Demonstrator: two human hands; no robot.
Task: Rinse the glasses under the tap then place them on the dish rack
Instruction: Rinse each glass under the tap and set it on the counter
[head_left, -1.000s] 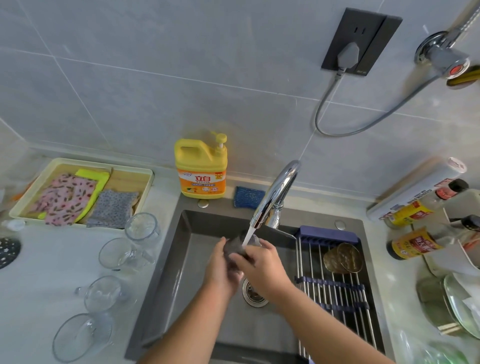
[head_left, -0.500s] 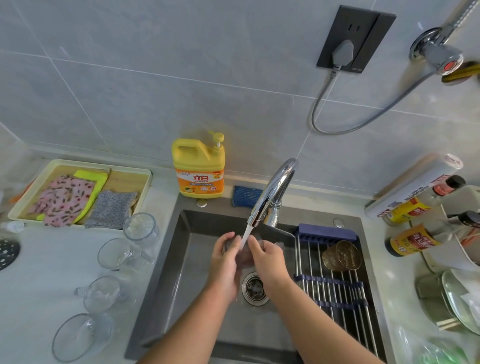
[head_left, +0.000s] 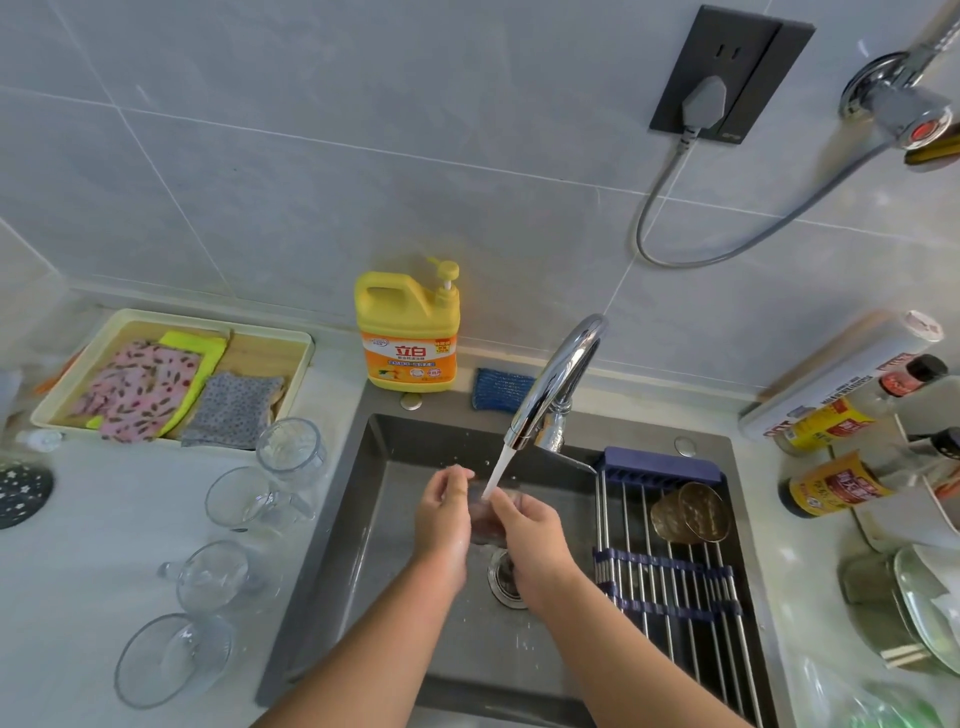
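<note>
Head view, the only one we've got. The one bit of writing we can actually read is "立白" in red on the orange label of the yellow dish soap jug (head_left: 407, 332), which sits at 12 o'clock behind the sink (head_left: 374, 519). The sauce bottles (head_left: 831, 486) over at 3 o'clock have yellow and red labels, but the print's too small for us to make out.

Now the hands. Both are right in the middle of the sink under the tap (head_left: 558, 382), with the stream of water (head_left: 496, 475) landing between them. Left hand (head_left: 441, 525) is curled around the near-left side of a clear glass (head_left: 485, 519), fingers bent, and the right hand (head_left: 530, 540) is wrapped on the other side, so we'd say both are grasping it. The glass is mostly hidden by fingers and blur.

Four more clear glasses (head_left: 249, 499) wait on the surface (head_left: 78, 597) at 9 o'clock. The dish rack (head_left: 670, 577) spans the sink's right side at 3 o'clock, holding two amber glasses (head_left: 691, 512) near its far end.
</note>
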